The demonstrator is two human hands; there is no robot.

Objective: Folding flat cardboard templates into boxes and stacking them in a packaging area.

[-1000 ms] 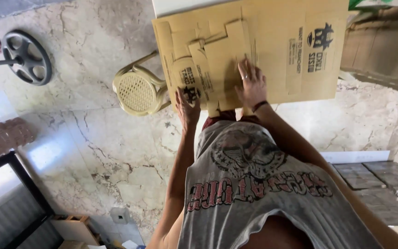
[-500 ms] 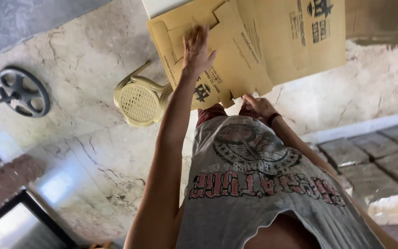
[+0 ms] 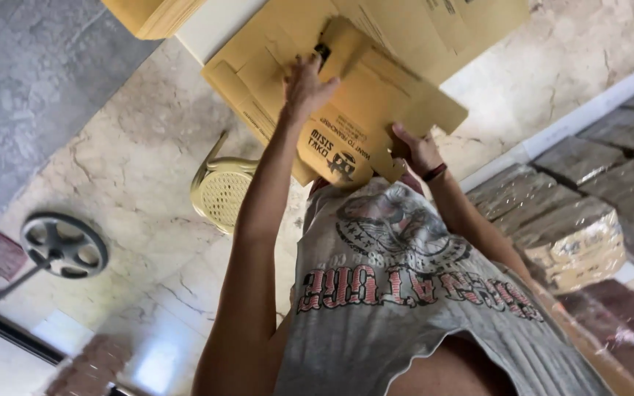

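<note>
A flat, folded brown cardboard box (image 3: 376,110) with dark print is held up in front of my chest, over the marble floor. My left hand (image 3: 306,88) reaches up on a stretched arm and grips a folded flap near the box's middle. My right hand (image 3: 414,150), with a dark band on the wrist, holds the box's lower edge close to my grey printed shirt (image 3: 405,293). The box's far end runs out of the top of the picture.
A cream plastic stool (image 3: 223,192) stands on the marble floor (image 3: 133,169) just left of my left arm. A grey wheel-shaped stand (image 3: 64,244) lies at the left. Wrapped brown bundles (image 3: 574,235) are stacked at the right. More flat cardboard (image 3: 152,15) sits at top left.
My left hand has gone from the box's lower edge up to a flap near its middle. My right hand has stayed low on the edge. A flap now stands folded outward.
</note>
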